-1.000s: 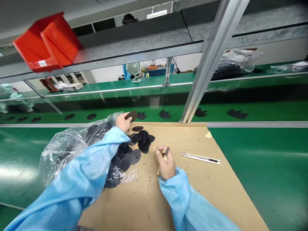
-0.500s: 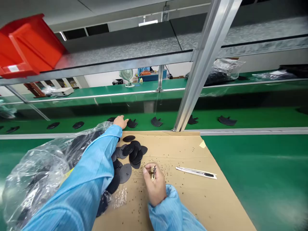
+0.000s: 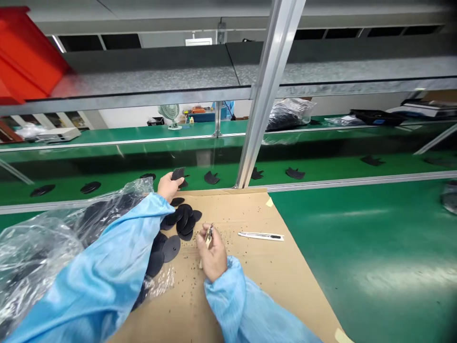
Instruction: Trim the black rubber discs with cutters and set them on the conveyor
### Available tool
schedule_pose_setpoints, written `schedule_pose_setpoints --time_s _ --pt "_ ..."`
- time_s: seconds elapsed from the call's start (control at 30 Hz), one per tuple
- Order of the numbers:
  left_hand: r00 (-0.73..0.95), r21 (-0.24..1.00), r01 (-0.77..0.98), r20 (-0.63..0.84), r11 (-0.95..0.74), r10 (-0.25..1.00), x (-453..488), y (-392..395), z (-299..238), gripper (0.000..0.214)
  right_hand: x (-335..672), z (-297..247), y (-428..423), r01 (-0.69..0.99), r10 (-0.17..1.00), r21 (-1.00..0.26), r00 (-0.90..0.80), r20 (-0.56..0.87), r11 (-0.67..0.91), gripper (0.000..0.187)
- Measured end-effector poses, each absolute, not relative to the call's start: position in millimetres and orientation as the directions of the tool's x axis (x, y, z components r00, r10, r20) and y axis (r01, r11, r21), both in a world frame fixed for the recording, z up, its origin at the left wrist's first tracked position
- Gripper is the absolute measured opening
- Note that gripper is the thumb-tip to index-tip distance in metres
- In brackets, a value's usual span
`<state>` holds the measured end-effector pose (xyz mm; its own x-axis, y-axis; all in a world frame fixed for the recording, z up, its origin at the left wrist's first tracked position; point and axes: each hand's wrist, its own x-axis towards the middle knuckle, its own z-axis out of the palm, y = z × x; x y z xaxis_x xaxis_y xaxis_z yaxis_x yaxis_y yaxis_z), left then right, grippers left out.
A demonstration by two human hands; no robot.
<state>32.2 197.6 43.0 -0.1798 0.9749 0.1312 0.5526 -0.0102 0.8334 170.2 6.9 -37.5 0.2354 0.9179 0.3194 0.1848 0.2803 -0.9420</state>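
My left hand (image 3: 169, 186) reaches over the far edge of the cardboard sheet (image 3: 246, 276) and pinches a black curved plastic piece (image 3: 178, 174) just above the green belt. Over the middle of the cardboard, my right hand (image 3: 214, 257) is closed around small nippers with pale handles (image 3: 208, 237), metal jaws pointing up and away. Left of that hand lies a loose pile of black oval discs (image 3: 171, 247). A white cutter knife (image 3: 261, 236) rests to its right. Small black scraps are scattered about the cardboard.
More black pieces (image 3: 295, 173) lie spaced along the green belt (image 3: 321, 164). A clear plastic bag of black parts (image 3: 71, 233) sits at left, partly under my left sleeve. A metal post (image 3: 266, 81) rises beyond the cardboard, below a shelf with a red bin (image 3: 28, 57).
My left hand has closed on a curved black piece and lifted it from the belt. My right hand still holds the nippers, now turned more upright. The view has swung to the right.
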Motion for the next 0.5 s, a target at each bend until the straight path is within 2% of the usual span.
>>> schedule_pose_setpoints --time_s 0.07,0.1,0.13,0.2,0.3,0.4,0.5 --pt "-0.122 0.918 0.397 0.071 -0.017 0.990 29 154 49 0.024 174 -34 7 0.170 0.915 -0.937 0.222 0.337 0.304 0.038" --pt "-0.068 0.979 0.203 0.008 0.006 0.998 26 131 49 0.024 177 -32 7 0.185 0.911 -0.931 0.214 0.352 0.316 0.039" --pt "0.012 0.998 0.005 -0.067 0.067 0.998 22 107 48 0.024 179 -28 7 0.221 0.902 -0.914 0.201 0.383 0.339 0.040" --pt "0.126 0.947 -0.242 -0.184 0.210 0.975 15 64 42 0.027 184 -23 6 0.336 0.880 -0.857 0.135 0.455 0.391 0.039" --pt "0.197 0.867 -0.377 -0.268 0.325 0.943 5 21 23 0.032 187 -18 4 0.522 0.845 -0.713 -0.029 0.534 0.468 0.037" --pt "0.169 0.841 -0.450 -0.249 0.299 0.954 1 5 6 0.034 186 -18 3 0.642 0.810 -0.566 -0.152 0.567 0.517 0.035" --pt "0.181 0.830 -0.485 -0.213 0.275 0.960 1 4 -2 0.035 183 -21 3 0.691 0.789 -0.473 -0.234 0.568 0.546 0.035"
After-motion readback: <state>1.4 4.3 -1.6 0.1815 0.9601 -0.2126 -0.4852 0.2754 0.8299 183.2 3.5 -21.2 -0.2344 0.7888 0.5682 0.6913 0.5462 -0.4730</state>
